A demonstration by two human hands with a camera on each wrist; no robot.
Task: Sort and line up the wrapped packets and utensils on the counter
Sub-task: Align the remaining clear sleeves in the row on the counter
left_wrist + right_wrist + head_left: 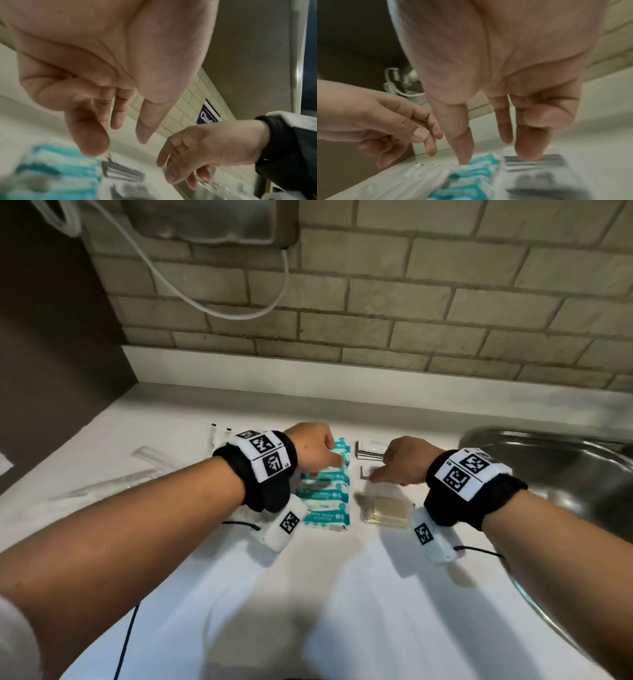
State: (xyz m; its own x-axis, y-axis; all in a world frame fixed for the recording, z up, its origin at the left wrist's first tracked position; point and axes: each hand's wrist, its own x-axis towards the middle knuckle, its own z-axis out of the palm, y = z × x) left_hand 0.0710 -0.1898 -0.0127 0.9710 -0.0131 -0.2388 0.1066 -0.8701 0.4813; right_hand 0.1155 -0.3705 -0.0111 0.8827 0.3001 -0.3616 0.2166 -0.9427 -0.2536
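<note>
Your left hand [313, 448] hangs palm-down over the far end of the teal packets [325, 498], fingers loosely extended and holding nothing – the left wrist view shows the fingertips [92, 146] just above the blurred teal wrappers. Your right hand [402, 462] is also relaxed and empty, fingers pointing down toward the white-and-grey sachets [371, 448]; whether the tips touch them cannot be told from the blur. Both forearms reach forward side by side, each wearing a black wristband with printed markers.

On the white surface [342, 594] the teal packets lie in 1 column, overlapping front to back. Just to their right run the sachets at the far end and a clear packet with tan contents [388, 510] nearer you. To the left of the column, clear-wrapped utensils [113, 484] lie at an angle – well apart from the rest.

A steel sink [565, 474] sits at the right edge; what it holds is not visible.
</note>
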